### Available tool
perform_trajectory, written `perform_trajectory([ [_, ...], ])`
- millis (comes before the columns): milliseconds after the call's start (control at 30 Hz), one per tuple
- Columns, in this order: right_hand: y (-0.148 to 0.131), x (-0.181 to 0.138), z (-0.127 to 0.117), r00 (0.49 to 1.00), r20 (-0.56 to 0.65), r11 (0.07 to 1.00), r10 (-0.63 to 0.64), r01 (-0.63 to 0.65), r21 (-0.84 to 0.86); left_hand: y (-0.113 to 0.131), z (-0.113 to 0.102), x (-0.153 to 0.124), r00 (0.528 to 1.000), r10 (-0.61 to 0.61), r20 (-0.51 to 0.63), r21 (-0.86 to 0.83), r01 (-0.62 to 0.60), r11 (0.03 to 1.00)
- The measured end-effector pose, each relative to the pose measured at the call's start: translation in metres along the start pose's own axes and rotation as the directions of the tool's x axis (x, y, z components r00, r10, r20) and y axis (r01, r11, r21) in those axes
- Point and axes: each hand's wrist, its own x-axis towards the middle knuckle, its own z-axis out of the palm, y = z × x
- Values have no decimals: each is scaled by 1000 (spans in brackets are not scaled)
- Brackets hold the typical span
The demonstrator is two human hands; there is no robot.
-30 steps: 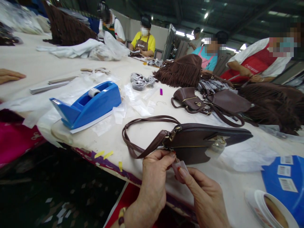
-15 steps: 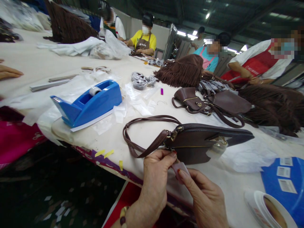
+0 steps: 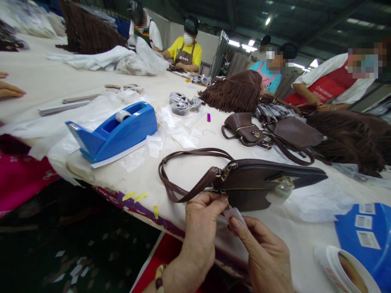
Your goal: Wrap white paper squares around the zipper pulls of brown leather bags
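A dark brown leather handbag [image 3: 262,183] lies flat near the table's front edge, its strap [image 3: 183,171] looped out to the left. My left hand [image 3: 200,232] pinches the bag's near corner by the brass hardware. My right hand [image 3: 262,252] holds a small clear plastic piece [image 3: 235,213] against that same corner, fingertips meeting those of the left hand. A clear wrap covers the bag's metal clasp [image 3: 279,189].
A blue tape dispenser [image 3: 116,132] stands to the left on plastic sheets. More brown bags [image 3: 269,132] and fringed bags [image 3: 235,91] lie behind. Blue sheet with barcode labels [image 3: 366,236] and a label roll [image 3: 342,268] at right. Several masked people work around the table; another person's hand [image 3: 9,89] rests at far left.
My hands stay at the bag's corner; the right fingers have shifted slightly on the plastic piece. The view has tilted a little.
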Motion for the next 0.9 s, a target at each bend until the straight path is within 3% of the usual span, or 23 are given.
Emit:
perform_trajectory([
  [700,-11,4,7,998,-39,999,-53,53,7,1,-2,-1,999,30,27,18,-30,999],
  [900,-12,6,12,997,-56,998,-47,49,37,-2,-6,-8,996,81,-29,-24,-82,996],
])
